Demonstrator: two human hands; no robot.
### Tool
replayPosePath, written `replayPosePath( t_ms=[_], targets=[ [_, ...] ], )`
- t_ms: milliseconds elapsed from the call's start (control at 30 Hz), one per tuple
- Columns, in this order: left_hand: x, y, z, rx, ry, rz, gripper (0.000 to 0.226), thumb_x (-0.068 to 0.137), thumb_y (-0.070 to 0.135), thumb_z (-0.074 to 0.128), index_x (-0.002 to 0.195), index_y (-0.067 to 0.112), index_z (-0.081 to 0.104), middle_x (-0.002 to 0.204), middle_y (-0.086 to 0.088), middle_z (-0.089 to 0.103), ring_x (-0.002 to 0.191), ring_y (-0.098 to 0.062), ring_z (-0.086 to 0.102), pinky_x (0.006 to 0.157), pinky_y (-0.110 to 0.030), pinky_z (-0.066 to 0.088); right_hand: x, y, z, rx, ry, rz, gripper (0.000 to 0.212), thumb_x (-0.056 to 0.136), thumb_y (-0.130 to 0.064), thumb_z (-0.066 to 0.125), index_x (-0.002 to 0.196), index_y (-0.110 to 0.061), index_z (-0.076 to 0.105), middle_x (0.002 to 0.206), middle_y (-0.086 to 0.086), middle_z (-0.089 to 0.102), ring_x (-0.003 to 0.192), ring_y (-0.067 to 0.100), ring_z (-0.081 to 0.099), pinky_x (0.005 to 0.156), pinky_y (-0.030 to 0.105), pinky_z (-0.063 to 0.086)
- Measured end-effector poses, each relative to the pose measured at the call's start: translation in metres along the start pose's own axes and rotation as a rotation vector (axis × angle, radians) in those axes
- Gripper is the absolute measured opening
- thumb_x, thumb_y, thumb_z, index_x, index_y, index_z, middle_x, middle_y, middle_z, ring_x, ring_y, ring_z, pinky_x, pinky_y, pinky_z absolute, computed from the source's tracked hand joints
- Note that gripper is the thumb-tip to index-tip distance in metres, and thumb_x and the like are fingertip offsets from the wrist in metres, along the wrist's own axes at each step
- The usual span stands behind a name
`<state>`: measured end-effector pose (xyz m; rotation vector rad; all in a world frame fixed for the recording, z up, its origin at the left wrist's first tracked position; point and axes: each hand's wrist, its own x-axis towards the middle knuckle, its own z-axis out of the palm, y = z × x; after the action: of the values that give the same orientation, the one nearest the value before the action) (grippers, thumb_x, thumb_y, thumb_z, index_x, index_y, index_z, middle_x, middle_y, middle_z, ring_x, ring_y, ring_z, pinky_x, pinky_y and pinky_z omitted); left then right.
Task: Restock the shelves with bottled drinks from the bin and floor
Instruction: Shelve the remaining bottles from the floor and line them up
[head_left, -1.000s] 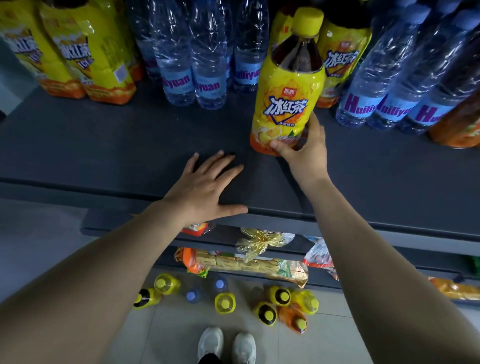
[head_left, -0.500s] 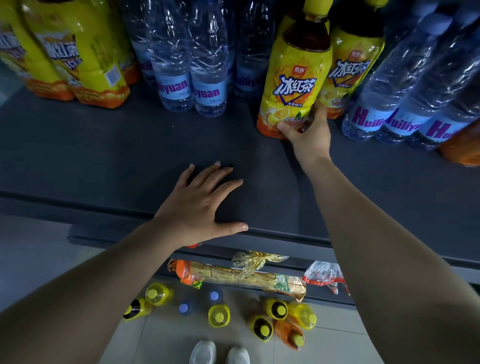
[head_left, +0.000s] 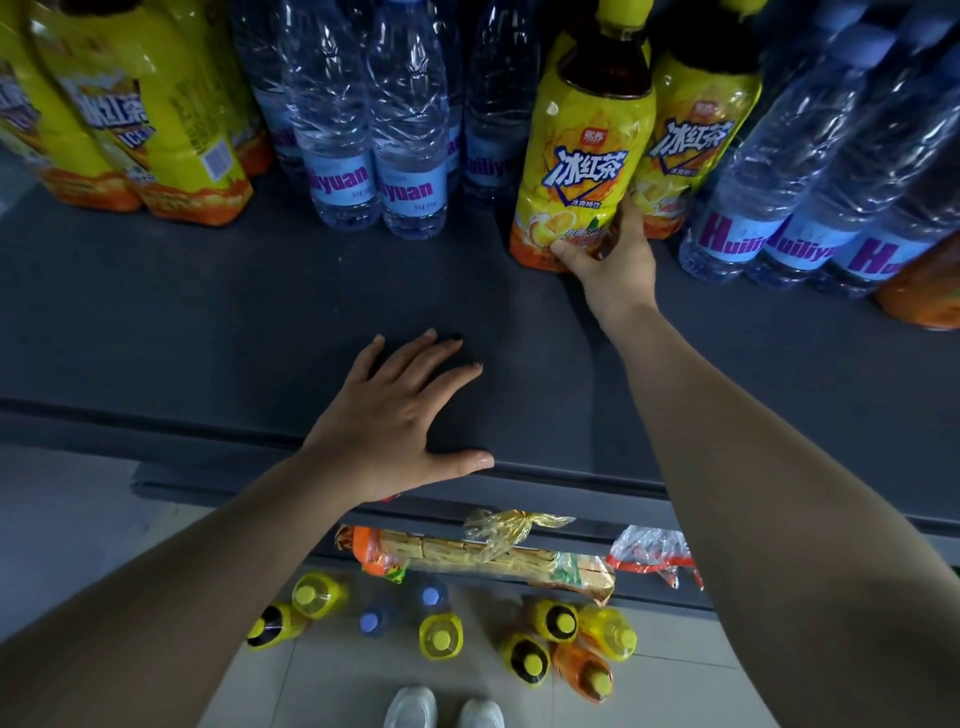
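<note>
A yellow iced-tea bottle (head_left: 582, 166) stands upright on the dark grey shelf (head_left: 208, 322), in front of another of its kind (head_left: 696, 145). My right hand (head_left: 615, 260) grips its base, thumb in front and fingers round the right side. My left hand (head_left: 395, 421) lies flat on the shelf near its front edge, fingers spread, holding nothing. On the floor below stand several bottles: yellow-capped tea bottles (head_left: 440, 635) and two blue-capped water bottles (head_left: 430, 596).
Water bottles (head_left: 410, 135) fill the shelf's back middle and more water bottles (head_left: 779, 208) the right; yellow tea bottles (head_left: 156, 119) stand at back left. A lower shelf holds wrapped snack packs (head_left: 478, 558). My white shoes (head_left: 441, 709) stand on the tiled floor.
My right hand has pushed the iced-tea bottle further back on the shelf, up against the row behind. My left hand has stayed flat on the shelf.
</note>
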<state>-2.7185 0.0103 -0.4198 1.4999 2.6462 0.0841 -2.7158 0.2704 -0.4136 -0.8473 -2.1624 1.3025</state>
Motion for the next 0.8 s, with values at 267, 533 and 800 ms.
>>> replayPosePath(
  t_ms=[267,533,800],
  targets=[
    [0.000,0.000,0.000,-0.019,-0.004,-0.009,0.096,0.066,0.082,0.012,0.147,0.032,0.020,0.157,0.005,0.013,0.146,-0.015,0.005,0.119,-0.045,0.002,-0.004,-0.013,-0.003,-0.132,-0.043,0.046,0.082,0.083,-0.029,0.069,0.149,-0.020,0.020,0.135,0.000,0.052,0.123,0.018,0.049,0.099,0.027,0.038],
    [0.001,-0.001,0.001,-0.020,-0.012,-0.006,0.096,0.064,0.083,0.007,0.146,0.033,0.018,0.156,0.007,0.011,0.146,-0.014,0.002,0.119,-0.046,0.001,-0.042,-0.018,-0.014,-0.315,-0.133,0.068,0.066,0.084,-0.040,0.066,0.138,-0.014,0.039,0.137,0.005,0.050,0.126,0.023,0.046,0.094,0.025,0.036],
    [-0.005,0.010,-0.014,-0.078,-0.112,-0.041,0.077,0.084,0.070,0.031,0.146,0.025,0.022,0.156,0.001,0.011,0.146,-0.019,0.003,0.117,-0.050,0.004,-0.090,-0.032,-0.045,-0.602,-0.259,0.143,0.083,0.087,-0.040,0.061,0.150,-0.012,0.014,0.154,0.010,0.023,0.141,0.028,0.023,0.112,0.036,0.026]
  ],
)
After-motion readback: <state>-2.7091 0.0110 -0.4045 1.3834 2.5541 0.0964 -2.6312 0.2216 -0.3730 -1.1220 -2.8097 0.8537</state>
